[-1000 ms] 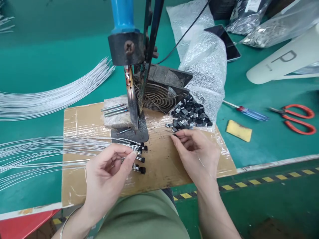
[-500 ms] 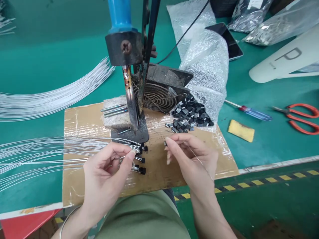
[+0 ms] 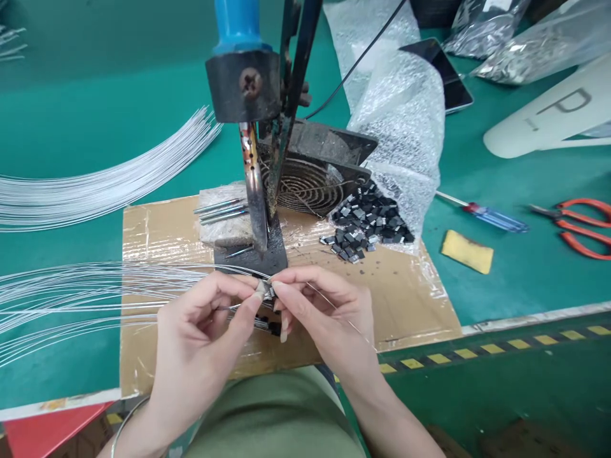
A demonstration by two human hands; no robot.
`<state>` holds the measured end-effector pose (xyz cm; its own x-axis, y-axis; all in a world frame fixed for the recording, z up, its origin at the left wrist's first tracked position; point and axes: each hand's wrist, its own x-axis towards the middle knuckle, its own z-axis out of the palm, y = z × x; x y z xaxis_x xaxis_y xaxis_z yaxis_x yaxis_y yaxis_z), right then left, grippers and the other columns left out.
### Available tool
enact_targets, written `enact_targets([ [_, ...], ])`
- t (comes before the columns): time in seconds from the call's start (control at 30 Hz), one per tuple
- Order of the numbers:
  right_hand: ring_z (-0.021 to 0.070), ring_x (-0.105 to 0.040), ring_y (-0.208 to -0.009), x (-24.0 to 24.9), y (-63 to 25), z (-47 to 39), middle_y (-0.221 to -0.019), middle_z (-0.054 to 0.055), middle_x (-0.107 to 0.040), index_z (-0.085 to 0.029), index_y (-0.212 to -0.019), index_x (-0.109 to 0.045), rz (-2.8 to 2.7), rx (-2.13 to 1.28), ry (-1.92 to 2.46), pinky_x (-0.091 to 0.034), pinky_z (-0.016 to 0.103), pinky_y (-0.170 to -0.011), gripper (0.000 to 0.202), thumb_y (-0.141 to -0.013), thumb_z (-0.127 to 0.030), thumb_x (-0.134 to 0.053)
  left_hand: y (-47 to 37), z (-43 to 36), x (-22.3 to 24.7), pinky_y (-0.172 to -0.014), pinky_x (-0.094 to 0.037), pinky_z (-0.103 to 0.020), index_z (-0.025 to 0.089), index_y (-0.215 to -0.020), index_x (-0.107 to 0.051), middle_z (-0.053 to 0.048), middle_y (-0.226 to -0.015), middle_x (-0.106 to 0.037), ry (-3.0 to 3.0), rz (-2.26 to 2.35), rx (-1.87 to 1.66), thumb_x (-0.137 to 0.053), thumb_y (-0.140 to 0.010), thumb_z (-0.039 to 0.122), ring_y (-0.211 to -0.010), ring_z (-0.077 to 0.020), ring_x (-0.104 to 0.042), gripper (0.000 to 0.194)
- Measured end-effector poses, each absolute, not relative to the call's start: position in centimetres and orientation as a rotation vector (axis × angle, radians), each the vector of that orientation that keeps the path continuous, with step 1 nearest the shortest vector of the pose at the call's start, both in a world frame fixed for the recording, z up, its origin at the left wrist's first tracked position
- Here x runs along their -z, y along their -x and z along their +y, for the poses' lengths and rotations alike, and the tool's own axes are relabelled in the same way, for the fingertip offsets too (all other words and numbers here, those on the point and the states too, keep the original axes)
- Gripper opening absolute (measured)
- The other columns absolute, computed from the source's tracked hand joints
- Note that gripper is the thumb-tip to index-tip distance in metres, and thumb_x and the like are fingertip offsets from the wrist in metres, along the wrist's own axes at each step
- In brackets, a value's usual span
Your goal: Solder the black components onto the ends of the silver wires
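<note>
My left hand (image 3: pixel 205 324) pinches the end of a white wire above the cardboard (image 3: pixel 405 299). Opposite it, my right hand (image 3: pixel 324 312) holds a small black connector (image 3: pixel 270 292) between thumb and fingertips, at my left fingertips. A thin strand crosses the right palm toward the wrist. Whether wire and connector are joined is hidden by the fingers. Wires with black ends (image 3: pixel 143 280) lie beneath and beside my left hand. Just behind the hands, the soldering iron (image 3: pixel 256 210) points down over a dark plate. Loose black connectors (image 3: pixel 372 219) form a pile behind my right hand.
A round fan grille (image 3: pixel 308 187) stands behind the iron. Bubble wrap (image 3: pixel 405 114), a screwdriver (image 3: pixel 496 216), a yellow sponge (image 3: pixel 466 252), red-handled scissors (image 3: pixel 582 219) and a white cup-like object (image 3: pixel 539 117) are at the right. More white wires (image 3: pixel 95 191) lie at the left.
My right hand has moved left with the small connector and now meets the fingertips of my left hand. The left hand has barely moved. The view has shifted slightly.
</note>
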<state>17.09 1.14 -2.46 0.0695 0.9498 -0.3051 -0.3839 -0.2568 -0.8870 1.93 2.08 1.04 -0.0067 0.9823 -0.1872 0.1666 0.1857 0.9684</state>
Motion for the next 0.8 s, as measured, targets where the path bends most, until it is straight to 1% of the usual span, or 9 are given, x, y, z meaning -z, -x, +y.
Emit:
enact_targets([
  [0.23,0.0086,-0.061,-0.040,2.5,-16.9,1.3,-0.060,-0.003,-0.071,-0.022,-0.084,-0.083,-0.654,-1.470,1.170,-0.058,0.018,-0.040,0.011,-0.086,-0.032,-0.085,-1.8,2.1,-1.1,-0.067,-0.062,-0.018,0.024,-0.079,-0.078,-0.001,-0.090,-0.083,-1.186,1.413,-0.947,-0.076,-0.085,0.008,-0.074,-0.0131,-0.077,0.017],
  [0.37,0.0094,-0.059,-0.041,2.6,-16.7,1.2,-0.061,-0.003,-0.070,-0.021,-0.086,-0.082,-0.670,-1.482,1.190,-0.055,0.020,-0.039,0.015,-0.087,-0.037,-0.083,-1.9,2.2,-1.1,-0.068,-0.062,-0.020,0.024,-0.078,-0.078,-0.002,-0.090,-0.083,-1.190,1.422,-0.944,-0.076,-0.085,0.009,-0.074,-0.0138,-0.077,0.016],
  [0.43,0.0091,-0.057,-0.042,2.7,-16.8,1.1,-0.061,-0.003,-0.068,-0.021,-0.087,-0.082,-0.709,-1.473,1.209,-0.051,0.021,-0.039,0.017,-0.089,-0.038,-0.082,-2.0,2.4,-1.0,-0.068,-0.062,-0.019,0.024,-0.078,-0.078,-0.001,-0.089,-0.083,-1.195,1.418,-0.939,-0.076,-0.086,0.010,-0.074,-0.0135,-0.076,0.016],
  [0.5,0.0087,-0.052,-0.045,2.8,-17.0,0.9,-0.062,-0.004,-0.062,-0.022,-0.088,-0.082,-0.789,-1.395,1.262,-0.047,0.022,-0.042,0.016,-0.091,-0.038,-0.081,-2.1,2.5,-0.8,-0.067,-0.060,-0.018,0.024,-0.078,-0.078,-0.001,-0.090,-0.083,-1.200,1.419,-0.922,-0.076,-0.086,0.010,-0.074,-0.0125,-0.076,0.016],
  [0.57,0.0106,-0.051,-0.055,3.0,-17.4,0.6,-0.068,-0.003,-0.056,-0.024,-0.098,-0.083,-0.916,-1.266,1.301,-0.047,0.025,-0.050,0.018,-0.096,-0.040,-0.075,-2.1,2.6,-0.7,-0.065,-0.058,-0.017,0.024,-0.079,-0.078,0.000,-0.089,-0.083,-1.201,1.433,-0.907,-0.076,-0.086,0.011,-0.074,-0.0118,-0.075,0.015],
  [0.63,0.0144,-0.052,-0.066,3.3,-17.8,0.3,-0.078,0.000,-0.052,-0.026,-0.116,-0.081,-1.030,-1.159,1.294,-0.048,0.029,-0.059,0.032,-0.104,-0.047,-0.060,-2.0,2.6,-0.6,-0.064,-0.056,-0.017,0.023,-0.078,-0.078,0.000,-0.088,-0.082,-1.200,1.455,-0.901,-0.077,-0.086,0.013,-0.072,-0.0116,-0.073,0.013],
  [0.7,0.0173,-0.052,-0.071,3.5,-18.0,0.1,-0.083,0.001,-0.051,-0.027,-0.130,-0.076,-1.092,-1.123,1.273,-0.048,0.033,-0.064,0.046,-0.110,-0.051,-0.042,-2.0,2.7,-0.6,-0.061,-0.054,-0.018,0.022,-0.077,-0.077,-0.001,-0.086,-0.081,-1.209,1.477,-0.900,-0.078,-0.086,0.015,-0.071,-0.0118,-0.071,0.011],
  [0.73,0.0177,-0.052,-0.071,3.6,-18.0,0.0,-0.084,0.001,-0.052,-0.028,-0.134,-0.073,-1.104,-1.121,1.270,-0.048,0.033,-0.064,0.047,-0.111,-0.050,-0.038,-1.9,2.7,-0.6,-0.060,-0.052,-0.019,0.022,-0.077,-0.077,-0.001,-0.085,-0.081,-1.212,1.488,-0.893,-0.078,-0.086,0.016,-0.070,-0.0120,-0.070,0.011],
  [0.8,0.0175,-0.053,-0.069,3.8,-17.9,-0.1,-0.080,0.000,-0.055,-0.028,-0.138,-0.065,-1.115,-1.106,1.271,-0.047,0.033,-0.065,0.041,-0.112,-0.041,-0.037,-1.9,2.8,-0.6,-0.056,-0.050,-0.020,0.021,-0.077,-0.076,-0.002,-0.086,-0.081,-1.216,1.503,-0.867,-0.078,-0.085,0.017,-0.068,-0.0126,-0.069,0.009],
])
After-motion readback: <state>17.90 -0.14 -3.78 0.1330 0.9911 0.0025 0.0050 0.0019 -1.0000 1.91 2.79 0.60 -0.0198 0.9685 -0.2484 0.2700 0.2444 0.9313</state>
